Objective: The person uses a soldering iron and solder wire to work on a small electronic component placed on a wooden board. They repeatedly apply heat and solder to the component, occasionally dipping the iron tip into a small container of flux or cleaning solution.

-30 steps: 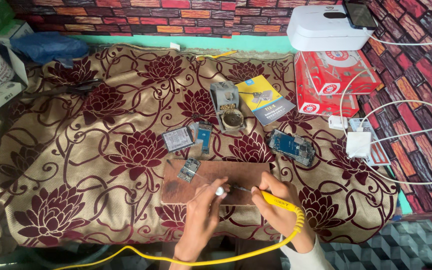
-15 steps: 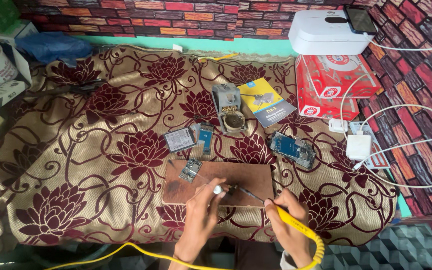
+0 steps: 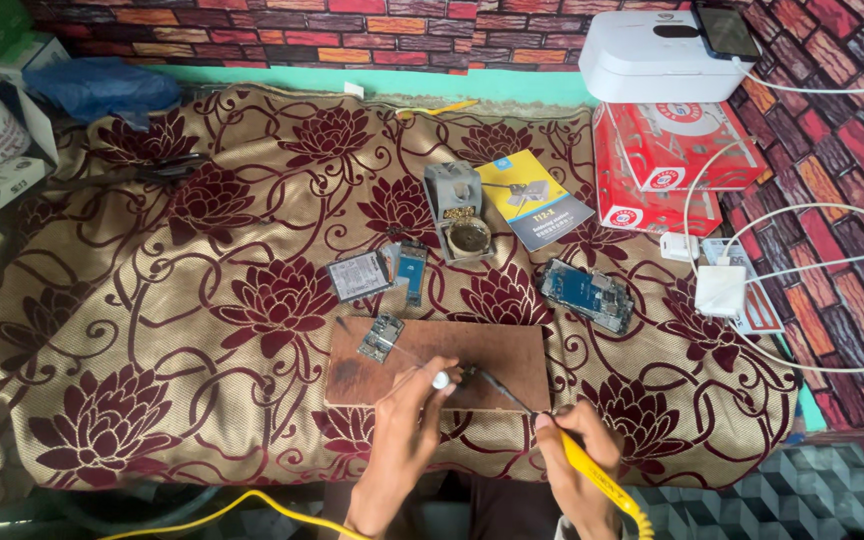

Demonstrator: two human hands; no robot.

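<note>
Fingers of the right hand [image 3: 577, 455] were closed around a yellow-handled soldering iron [image 3: 552, 440], its dark metal tip angled up and left over the brown rectangular wooden board [image 3: 492, 355]; a yellow cord trailed from the handle toward the near edge of the view. Fingers of the left hand [image 3: 402, 440] were pinched on a small white-tipped item [image 3: 440, 380], too small to identify, held at the near edge of the board and just beside the iron's tip. On the board's far-left corner lay a small grey circuit module [image 3: 381, 337], apart from both hands. Beyond the board, on the gold cloth with maroon flower pattern [image 3: 202, 330], lay a flat grey rectangular phone part [image 3: 358, 276] and a narrow blue circuit strip [image 3: 412, 270] side by side. Farther beyond the board stood a grey soldering-iron stand with brass-coloured wool [image 3: 459, 212], and touching it to the right a yellow-and-blue booklet [image 3: 532, 200]. Right of the board rested a blue opened phone body [image 3: 586, 294]. Well beyond and right of the board were a red-and-white carton [image 3: 682, 150], a white plastic box [image 3: 657, 55] carrying a dark phone [image 3: 724, 30], and a white charger block [image 3: 720, 290] with white cables.
</note>
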